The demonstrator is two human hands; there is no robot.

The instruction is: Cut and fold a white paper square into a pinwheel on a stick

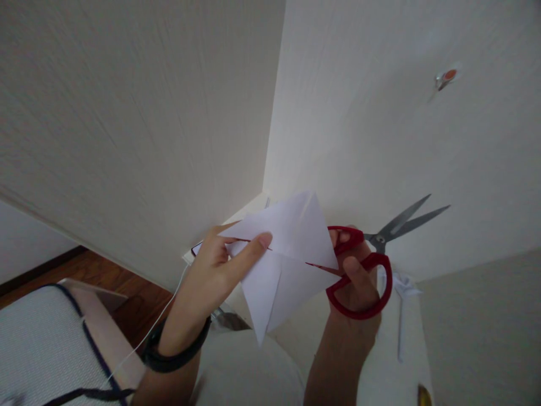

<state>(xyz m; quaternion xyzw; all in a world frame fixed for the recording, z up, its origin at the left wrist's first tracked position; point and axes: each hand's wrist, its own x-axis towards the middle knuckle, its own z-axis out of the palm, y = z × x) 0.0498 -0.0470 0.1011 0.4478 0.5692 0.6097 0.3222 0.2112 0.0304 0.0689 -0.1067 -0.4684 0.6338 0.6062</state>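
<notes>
My left hand (pixel 228 259) pinches a folded sheet of white paper (pixel 291 225), its thumb lying across the front and the fingers behind. Slits run into the paper from the left and right edges, and its lower part ends in a downward point. Red-handled scissors (pixel 380 245) hang on my right hand (pixel 357 276), with fingers through the loops. Their blades are parted and point up and right, away from the paper. The paper's right edge lies close to the scissor handles; whether my right fingers also touch it is hidden.
A small hook (pixel 443 79) is fixed on the wall. Folded white paper pieces (pixel 403 287) lie on the white table (pixel 406 378) at right. A phone-like edge (pixel 195 248) and a white cable (pixel 158 318) are at left, near a pale cushioned surface (pixel 38 338) above a wooden floor (pixel 53 270).
</notes>
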